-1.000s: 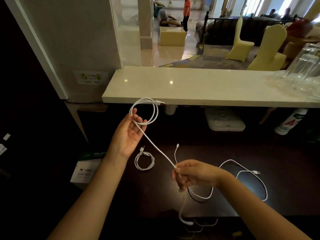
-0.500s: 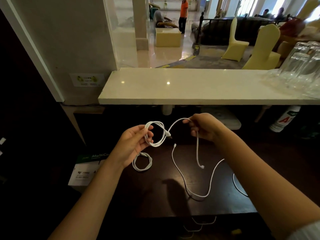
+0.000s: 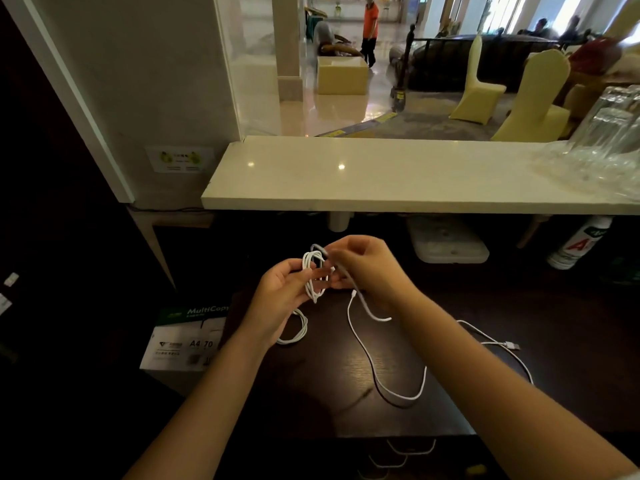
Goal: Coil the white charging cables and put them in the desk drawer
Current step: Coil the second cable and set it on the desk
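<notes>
Paper box (image 3: 188, 336), nine o'clock, beside the dark tabletop (image 3: 332, 403). Coiled cable (image 3: 294, 329) under left hand (image 3: 280, 296); its grip curls round white loops (image 3: 314, 277). Right hand (image 3: 367, 268) apparently pinches the blurred tail (image 3: 372, 315). Loose cable (image 3: 498, 344), three o'clock.

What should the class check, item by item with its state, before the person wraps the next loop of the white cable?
1. Left hand grips the white cable coil: ok.
2. Right hand pinches the loose strand for the next loop: ok.
3. Free tail end hangs unsnagged: ok.
4. Finished small white coil lies apart on the dark wooden desk: ok.
5. Other uncoiled white cable kept clear of the tail: cannot tell, they lie close.
6. Desk drawer open and ready: cannot tell.
</notes>
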Demonstrator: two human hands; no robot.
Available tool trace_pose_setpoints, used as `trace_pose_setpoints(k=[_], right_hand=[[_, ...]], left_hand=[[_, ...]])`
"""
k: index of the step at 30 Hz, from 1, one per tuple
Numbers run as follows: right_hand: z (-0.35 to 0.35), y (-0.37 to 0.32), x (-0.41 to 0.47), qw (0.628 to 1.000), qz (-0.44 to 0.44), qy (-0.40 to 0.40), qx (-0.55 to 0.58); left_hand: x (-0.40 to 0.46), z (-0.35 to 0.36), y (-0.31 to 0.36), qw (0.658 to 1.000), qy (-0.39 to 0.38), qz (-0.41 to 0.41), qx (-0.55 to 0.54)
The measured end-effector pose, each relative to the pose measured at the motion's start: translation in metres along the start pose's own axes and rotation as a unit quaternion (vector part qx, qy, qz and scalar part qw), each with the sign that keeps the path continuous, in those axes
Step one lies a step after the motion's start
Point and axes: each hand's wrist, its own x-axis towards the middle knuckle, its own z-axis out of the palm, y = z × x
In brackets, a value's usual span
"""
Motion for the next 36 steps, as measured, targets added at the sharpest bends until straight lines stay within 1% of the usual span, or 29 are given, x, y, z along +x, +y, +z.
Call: trace_pose_setpoints(k=[2,3,5,7,9,10,12,14,15,16,17,18,19,20,21,22,23,24,25,28,30,31,34,36], right_hand=[[0.009,0.009,-0.005,0.999,-0.016,-0.023,-0.046],[0.012,0.015,-0.006,0.997,-0.027,-0.021,-0.072],[0.016,0.025,-0.009,0.991,-0.059,0.009,-0.12],[0.016,0.032,-0.011,0.98,-0.106,0.065,-0.157],[0.015,0.037,-0.011,0.954,-0.177,0.103,-0.218],[0.015,0.039,-0.012,0.938,-0.209,0.105,-0.255],[0.019,0.046,-0.016,0.907,-0.242,0.097,-0.332],[0.017,0.048,-0.018,0.865,-0.271,0.128,-0.402],[0.013,0.045,-0.016,0.855,-0.29,0.157,-0.401],[0.006,0.041,-0.011,0.858,-0.303,0.184,-0.372],[-0.002,0.035,-0.004,0.875,-0.301,0.191,-0.329],[-0.01,0.026,0.004,0.905,-0.271,0.163,-0.284],[-0.019,0.017,0.011,0.941,-0.21,0.098,-0.248],[-0.025,0.009,0.015,0.965,-0.141,0.014,-0.221],[-0.028,0.004,0.017,0.977,-0.071,-0.071,-0.188],[-0.031,0.002,0.017,0.979,-0.012,-0.141,-0.148],[-0.033,0.004,0.017,0.976,0.028,-0.188,-0.102],[-0.035,0.007,0.017,0.973,0.043,-0.216,-0.071],[-0.037,0.009,0.017,0.971,0.041,-0.227,-0.057],[-0.043,0.013,0.022,0.978,0.025,-0.203,-0.044],[-0.048,0.012,0.026,0.978,0.042,-0.202,-0.029],[-0.05,0.011,0.026,0.975,0.05,-0.215,-0.025],[-0.057,0.008,0.026,0.963,0.058,-0.257,-0.06],[-0.059,0.006,0.026,0.964,0.048,-0.247,-0.087]], left_hand=[[0.001,0.002,-0.004,1.0,-0.001,-0.004,-0.027],[0.001,0.003,-0.004,0.999,-0.004,-0.006,-0.04],[0.001,0.004,-0.006,0.997,-0.012,-0.014,-0.08],[0.002,0.003,-0.006,0.988,-0.011,-0.03,-0.151],[0.004,0.002,-0.006,0.979,-0.007,-0.04,-0.201],[0.004,0.002,-0.006,0.978,-0.003,-0.04,-0.203],[0.005,0.002,-0.006,0.983,0.007,-0.037,-0.181],[0.005,0.001,-0.006,0.983,0.0,-0.044,-0.176],[0.004,0.0,-0.005,0.98,-0.012,-0.053,-0.192],[0.004,-0.002,-0.003,0.975,-0.026,-0.064,-0.209],[0.002,-0.004,-0.001,0.971,-0.041,-0.075,-0.223],[0.0,-0.006,0.001,0.967,-0.056,-0.086,-0.234],[-0.002,-0.007,0.003,0.963,-0.073,-0.095,-0.24],[-0.004,-0.007,0.005,0.96,-0.09,-0.103,-0.244],[-0.005,-0.007,0.006,0.957,-0.106,-0.108,-0.246],[-0.006,-0.006,0.007,0.955,-0.119,-0.11,-0.247],[-0.006,-0.006,0.007,0.954,-0.128,-0.111,-0.247],[-0.005,-0.006,0.007,0.954,-0.133,-0.11,-0.244],[-0.005,-0.006,0.008,0.957,-0.133,-0.108,-0.236],[-0.003,-0.011,0.007,0.965,-0.12,-0.107,-0.207],[-0.002,-0.012,0.006,0.969,-0.105,-0.107,-0.197],[-0.001,-0.012,0.005,0.97,-0.095,-0.107,-0.195],[0.0,-0.009,0.002,0.973,-0.071,-0.108,-0.192],[-0.001,-0.011,0.0,0.975,-0.073,-0.108,-0.182]])
